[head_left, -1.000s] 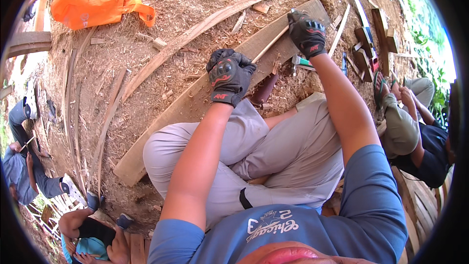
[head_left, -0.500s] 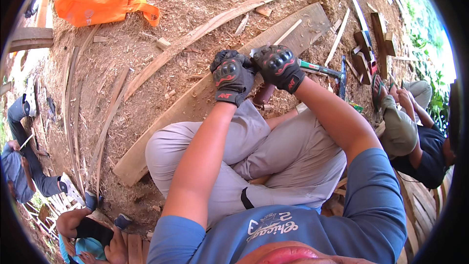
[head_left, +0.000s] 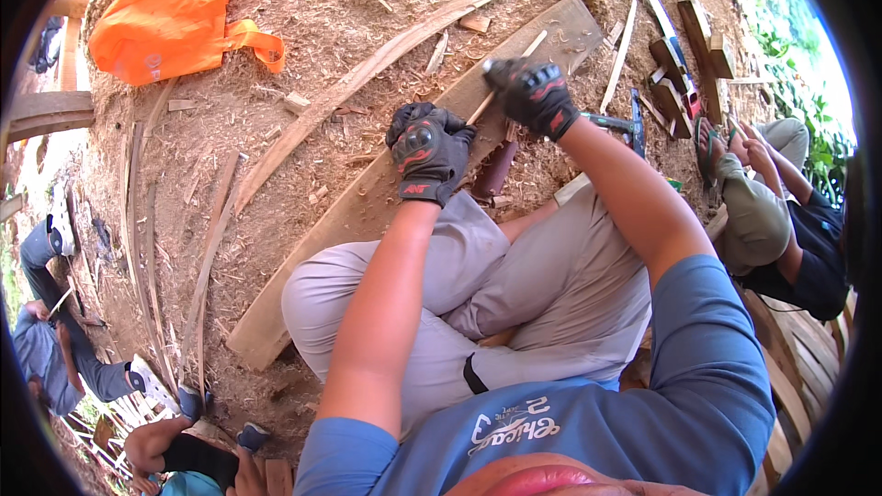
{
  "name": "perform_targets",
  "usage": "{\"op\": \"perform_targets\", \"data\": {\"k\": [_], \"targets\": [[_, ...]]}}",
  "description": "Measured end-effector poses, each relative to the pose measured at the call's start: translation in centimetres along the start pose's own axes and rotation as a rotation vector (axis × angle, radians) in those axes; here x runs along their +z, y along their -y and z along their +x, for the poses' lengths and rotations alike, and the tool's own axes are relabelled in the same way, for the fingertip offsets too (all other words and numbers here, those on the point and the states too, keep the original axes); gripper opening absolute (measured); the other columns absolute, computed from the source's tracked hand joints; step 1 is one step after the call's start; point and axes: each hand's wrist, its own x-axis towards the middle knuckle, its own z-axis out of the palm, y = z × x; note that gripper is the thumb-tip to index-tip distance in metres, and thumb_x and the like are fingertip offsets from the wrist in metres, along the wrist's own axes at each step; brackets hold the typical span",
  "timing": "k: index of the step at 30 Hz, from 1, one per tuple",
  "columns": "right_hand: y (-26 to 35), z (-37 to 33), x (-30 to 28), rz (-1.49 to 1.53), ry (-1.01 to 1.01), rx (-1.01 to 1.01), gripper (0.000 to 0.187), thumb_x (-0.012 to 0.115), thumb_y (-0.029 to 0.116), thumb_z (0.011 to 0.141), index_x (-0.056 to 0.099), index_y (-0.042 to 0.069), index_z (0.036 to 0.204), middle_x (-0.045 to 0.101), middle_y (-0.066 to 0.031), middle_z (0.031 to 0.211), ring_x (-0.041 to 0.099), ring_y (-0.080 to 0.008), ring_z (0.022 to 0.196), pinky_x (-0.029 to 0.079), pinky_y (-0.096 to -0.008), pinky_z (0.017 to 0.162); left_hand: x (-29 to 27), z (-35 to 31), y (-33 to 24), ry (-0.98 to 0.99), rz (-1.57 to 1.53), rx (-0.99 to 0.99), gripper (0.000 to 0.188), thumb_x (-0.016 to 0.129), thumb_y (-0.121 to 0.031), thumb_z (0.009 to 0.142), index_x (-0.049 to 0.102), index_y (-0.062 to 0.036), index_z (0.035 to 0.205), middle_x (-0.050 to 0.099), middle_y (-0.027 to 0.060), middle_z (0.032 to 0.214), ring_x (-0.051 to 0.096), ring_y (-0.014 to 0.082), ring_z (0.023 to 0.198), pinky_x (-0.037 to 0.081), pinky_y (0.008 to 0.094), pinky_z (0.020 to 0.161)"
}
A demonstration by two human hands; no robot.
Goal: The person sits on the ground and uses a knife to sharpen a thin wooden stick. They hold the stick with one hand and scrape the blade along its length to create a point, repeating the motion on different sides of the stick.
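Observation:
Both my hands wear black gloves with red marks and hard knuckle pads. My left hand (head_left: 427, 149) is closed above a long plank (head_left: 312, 266) that lies slantwise in front of my crossed legs. A thin wooden stick (head_left: 482, 107) runs from its fingers up and to the right, passing behind my right hand (head_left: 533, 98). The right hand's fingers are curled and smeared at the tips; what they grip cannot be made out. Below it, beside the plank, rests a dark red-brown, sheath-like thing (head_left: 497, 170).
A hammer (head_left: 636, 124) lies right of my right hand, with a handsaw (head_left: 657, 5) and wood blocks (head_left: 669, 83) beyond. At far left lies an orange bag (head_left: 165, 18). A long curved strip (head_left: 367, 69) crosses shavings-covered ground. People sit right (head_left: 781, 230) and left (head_left: 46, 367).
My hands have drawn apart: the right hand has lifted off the left, baring more of the stick and the red-brown thing. The whole view has shifted slightly.

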Motion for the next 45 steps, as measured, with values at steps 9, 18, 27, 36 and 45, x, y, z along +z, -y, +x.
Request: {"op": "perform_targets", "data": {"k": [9,18,27,36,45], "targets": [[-0.7,1.4,-0.4,0.098,-0.084,0.084,0.023,0.053,0.020,0.099,0.072,0.007,0.099,0.073,-0.0201,0.085,0.074,-0.0375,0.080,0.058,-0.0491,0.069,-0.6,-0.1,-0.6,0.044,0.008,-0.036,0.017,0.091,-0.030,0.074,0.081,-0.0165,0.079,0.074,0.0046,0.092,0.065,0.0274,0.104,0.048,0.0423,0.100],[-8.1,1.9,1.1,0.125,-0.226,0.261,0.031,0.051,0.030,0.107,0.068,0.004,0.101,0.072,-0.0197,0.088,0.072,-0.0390,0.082,0.058,-0.0504,0.076,0.0,0.0,-1.2,0.071,-0.021,-0.018,0.022,0.090,-0.032,0.079,0.082,-0.0118,0.082,0.076,0.0088,0.093,0.066,0.0295,0.100,0.048,0.0432,0.097],[1.0,0.3,-0.2,0.147,0.019,-0.085,0.021,0.055,0.025,0.101,0.071,0.013,0.108,0.073,-0.0149,0.091,0.073,-0.0354,0.083,0.059,-0.0474,0.073,0.2,0.0,-0.4,0.007,0.015,-0.003,0.019,0.092,-0.032,0.072,0.081,-0.0171,0.075,0.074,0.0057,0.089,0.065,0.0288,0.103,0.048,0.0425,0.100],[-3.6,2.0,0.8,0.098,-0.033,0.190,0.018,0.056,0.024,0.098,0.070,0.011,0.098,0.071,-0.0167,0.079,0.074,-0.0341,0.078,0.060,-0.0466,0.067,-0.5,0.2,-0.6,0.034,0.005,-0.001,0.019,0.089,-0.032,0.076,0.081,-0.0155,0.080,0.074,0.0073,0.092,0.066,0.0298,0.102,0.049,0.0435,0.099],[-3.6,1.1,0.1,0.012,-0.129,0.054,0.016,0.059,0.023,0.100,0.070,0.011,0.103,0.075,-0.0140,0.091,0.074,-0.0336,0.082,0.060,-0.0479,0.069,-0.2,0.1,-0.9,0.060,-0.013,-0.046,0.021,0.090,-0.033,0.077,0.081,-0.0140,0.081,0.075,0.0076,0.096,0.066,0.0304,0.104,0.050,0.0438,0.099]]}}
